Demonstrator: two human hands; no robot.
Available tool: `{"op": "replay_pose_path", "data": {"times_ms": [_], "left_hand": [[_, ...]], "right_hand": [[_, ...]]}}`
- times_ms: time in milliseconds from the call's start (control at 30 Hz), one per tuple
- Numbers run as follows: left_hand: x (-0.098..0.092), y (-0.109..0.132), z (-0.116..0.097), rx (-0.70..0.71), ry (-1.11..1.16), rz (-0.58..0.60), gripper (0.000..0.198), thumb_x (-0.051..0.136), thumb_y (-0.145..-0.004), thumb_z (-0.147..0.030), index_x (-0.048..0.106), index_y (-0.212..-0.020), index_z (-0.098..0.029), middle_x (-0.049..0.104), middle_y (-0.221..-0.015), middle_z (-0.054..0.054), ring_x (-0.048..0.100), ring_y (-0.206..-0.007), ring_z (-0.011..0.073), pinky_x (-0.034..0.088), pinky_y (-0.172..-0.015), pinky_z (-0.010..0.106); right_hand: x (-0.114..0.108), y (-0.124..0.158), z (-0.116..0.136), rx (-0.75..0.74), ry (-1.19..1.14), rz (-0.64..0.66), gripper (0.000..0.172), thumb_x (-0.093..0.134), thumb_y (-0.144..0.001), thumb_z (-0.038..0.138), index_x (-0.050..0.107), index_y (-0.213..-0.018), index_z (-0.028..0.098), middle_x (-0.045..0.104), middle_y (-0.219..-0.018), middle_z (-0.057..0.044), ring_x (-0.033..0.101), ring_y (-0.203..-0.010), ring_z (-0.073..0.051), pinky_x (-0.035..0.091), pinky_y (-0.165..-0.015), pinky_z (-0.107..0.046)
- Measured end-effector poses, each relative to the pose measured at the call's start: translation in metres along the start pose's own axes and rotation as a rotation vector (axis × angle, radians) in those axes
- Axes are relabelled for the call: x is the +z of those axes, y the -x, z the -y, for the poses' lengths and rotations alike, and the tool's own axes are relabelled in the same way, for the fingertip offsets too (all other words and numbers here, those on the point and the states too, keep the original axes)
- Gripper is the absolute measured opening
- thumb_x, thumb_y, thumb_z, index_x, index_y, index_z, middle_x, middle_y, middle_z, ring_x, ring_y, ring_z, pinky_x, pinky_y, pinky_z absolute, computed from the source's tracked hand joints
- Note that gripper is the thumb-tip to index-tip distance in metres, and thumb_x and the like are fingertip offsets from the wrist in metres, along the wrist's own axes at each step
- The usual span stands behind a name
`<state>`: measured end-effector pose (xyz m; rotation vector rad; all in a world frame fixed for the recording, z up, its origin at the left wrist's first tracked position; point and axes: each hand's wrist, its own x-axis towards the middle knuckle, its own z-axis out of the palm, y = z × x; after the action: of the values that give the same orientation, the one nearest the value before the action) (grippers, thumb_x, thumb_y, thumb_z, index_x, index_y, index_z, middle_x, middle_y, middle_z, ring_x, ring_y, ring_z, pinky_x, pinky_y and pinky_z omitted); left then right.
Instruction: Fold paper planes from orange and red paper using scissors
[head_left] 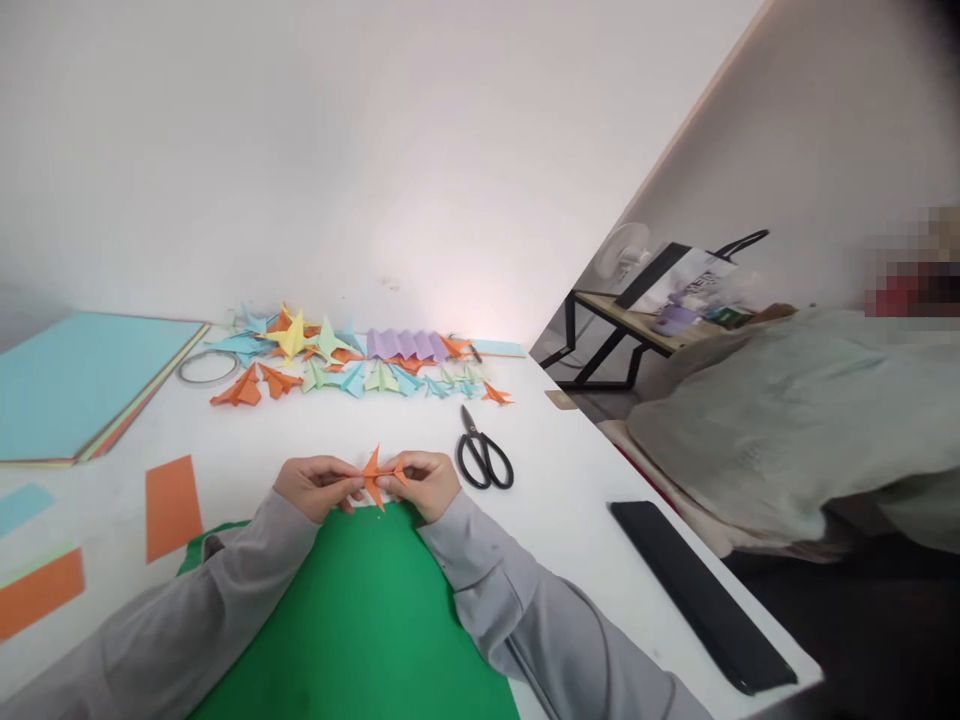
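Observation:
A small orange folded-paper plane (pixel 373 479) is held above the far edge of a green sheet (pixel 367 610). My left hand (pixel 319 486) pinches its left end between thumb and fingers. At the other end, the fingers of my right hand (pixel 424 484) are closed on the tail part. Its pointed wings stick out up and down between my hands. To the right of my right hand lie black-handled scissors (pixel 485 458), with the blades pointing away and nearly together.
Several folded paper planes (pixel 381 377) and a pleated purple paper (pixel 405 345) line the wall. Left are stacked coloured sheets (pixel 97 370), a ring-shaped roll (pixel 208 367) and orange paper pieces (pixel 172 508). A long black object (pixel 697 595) lies by the table's right edge.

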<state>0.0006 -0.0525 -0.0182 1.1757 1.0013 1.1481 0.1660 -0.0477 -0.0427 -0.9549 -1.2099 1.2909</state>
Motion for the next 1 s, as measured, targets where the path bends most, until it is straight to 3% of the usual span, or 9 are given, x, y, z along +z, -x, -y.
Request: {"op": "replay_pose_path", "data": {"times_ms": [367,433,533,600,667,733,833,1000], "left_hand": [[-0.012,-0.009,0.01,-0.025,0.025,0.032,0.014,0.076,-0.054,-0.024,0.069,-0.061,-0.014,0.062,-0.044,-0.001,0.055,-0.038,0.0097,0.048,-0.038,0.019],[-0.014,-0.011,0.011,-0.025,0.037,0.031,0.014,0.075,-0.055,-0.024,0.069,-0.062,-0.014,0.06,-0.043,-0.002,0.053,-0.036,0.0088,0.047,-0.037,0.018],[-0.016,-0.013,0.012,-0.017,0.061,0.014,0.014,0.075,-0.055,-0.024,0.068,-0.063,-0.014,0.058,-0.041,-0.004,0.051,-0.036,0.0087,0.047,-0.036,0.019],[-0.016,-0.015,0.014,-0.008,0.056,-0.004,0.014,0.074,-0.056,-0.024,0.067,-0.063,-0.014,0.055,-0.04,-0.005,0.051,-0.037,0.0087,0.046,-0.036,0.018],[-0.016,-0.016,0.016,0.022,0.023,-0.009,0.012,0.072,-0.057,-0.024,0.067,-0.062,-0.014,0.054,-0.041,-0.005,0.05,-0.036,0.008,0.046,-0.036,0.018],[-0.015,-0.016,0.018,0.081,-0.016,0.007,0.01,0.07,-0.059,-0.024,0.068,-0.062,-0.015,0.056,-0.047,-0.004,0.049,-0.036,0.0072,0.045,-0.035,0.018],[-0.014,-0.014,0.02,0.157,-0.053,0.044,0.009,0.067,-0.062,-0.025,0.069,-0.063,-0.016,0.059,-0.055,-0.002,0.05,-0.038,0.0072,0.045,-0.036,0.019],[-0.015,-0.014,0.022,0.187,-0.088,0.093,0.009,0.065,-0.065,-0.024,0.07,-0.061,-0.017,0.06,-0.057,-0.001,0.053,-0.041,0.0088,0.045,-0.038,0.019]], "right_hand": [[0.002,-0.001,-0.002,-0.046,0.045,-0.013,0.024,0.081,-0.052,0.032,0.067,-0.067,0.019,0.06,-0.056,0.002,0.051,-0.05,-0.009,0.041,-0.048,-0.023],[-0.002,-0.002,0.0,-0.046,0.058,-0.003,0.026,0.079,-0.055,0.029,0.068,-0.076,0.019,0.059,-0.059,0.002,0.051,-0.051,-0.009,0.039,-0.047,-0.022],[-0.009,0.001,0.01,-0.08,0.11,0.079,0.043,0.074,-0.059,0.026,0.063,-0.101,0.022,0.062,-0.077,-0.001,0.058,-0.066,-0.013,0.039,-0.047,-0.021],[-0.011,0.005,0.02,-0.207,0.228,0.089,0.039,0.066,-0.068,0.029,0.059,-0.106,0.022,0.062,-0.089,-0.005,0.06,-0.079,-0.017,0.045,-0.054,-0.024],[-0.009,0.009,0.03,-0.383,0.48,0.014,0.02,0.058,-0.077,0.025,0.062,-0.096,0.021,0.061,-0.093,-0.007,0.058,-0.088,-0.019,0.048,-0.067,-0.031],[-0.004,0.012,0.036,-0.552,0.774,0.036,0.013,0.056,-0.079,0.021,0.064,-0.089,0.021,0.06,-0.096,-0.008,0.056,-0.092,-0.02,0.046,-0.076,-0.035],[0.006,0.013,0.037,-0.722,1.102,0.13,0.01,0.055,-0.08,0.018,0.064,-0.079,0.021,0.061,-0.096,-0.007,0.053,-0.09,-0.02,0.042,-0.073,-0.034],[0.015,0.007,0.034,-0.861,1.319,0.144,0.011,0.052,-0.083,0.017,0.059,-0.074,0.017,0.064,-0.083,-0.005,0.052,-0.083,-0.017,0.036,-0.068,-0.032]]}}
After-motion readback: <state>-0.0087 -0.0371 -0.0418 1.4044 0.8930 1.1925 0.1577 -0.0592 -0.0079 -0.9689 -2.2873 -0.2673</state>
